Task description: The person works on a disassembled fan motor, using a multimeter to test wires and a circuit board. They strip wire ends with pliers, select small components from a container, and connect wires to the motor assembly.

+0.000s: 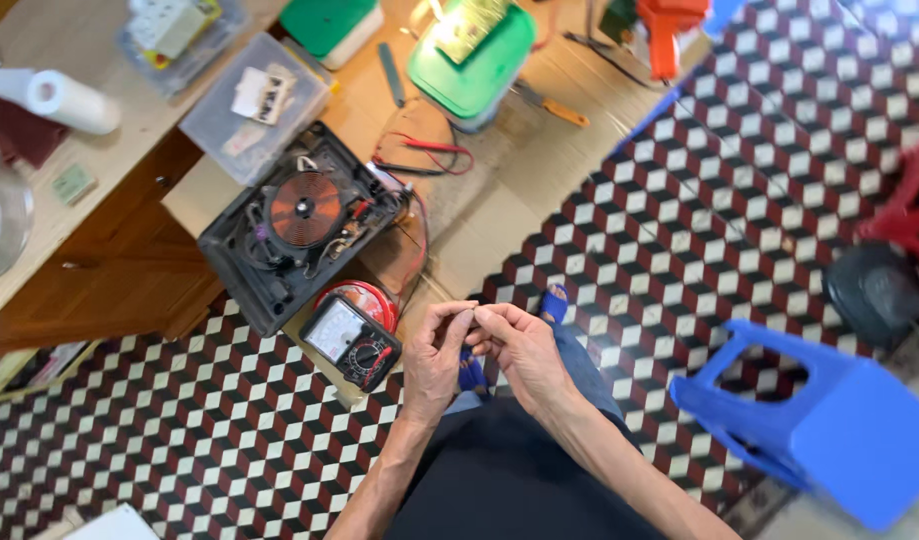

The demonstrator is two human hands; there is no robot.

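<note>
Near the bottom centre of the frame, the person's left hand (pixel 434 352) and right hand (pixel 519 350) are meeting fingertip to fingertip, pinching together on something too small to make out. Just left of them, an analogue multimeter (pixel 351 343) is lying on a cardboard sheet (pixel 499 190) and partly covering a red round tin (pixel 364 297). Above that, left of centre, an opened induction cooker (pixel 294 225) is showing its copper coil (pixel 305 209). Red and black test leads (pixel 424 155) are curling across the cardboard above centre. A blue plastic stool (pixel 829 425) is sitting at the lower right on the chequered tile floor (pixel 679 200). A green-lidded box (pixel 474 65) is resting at the top centre.
</note>
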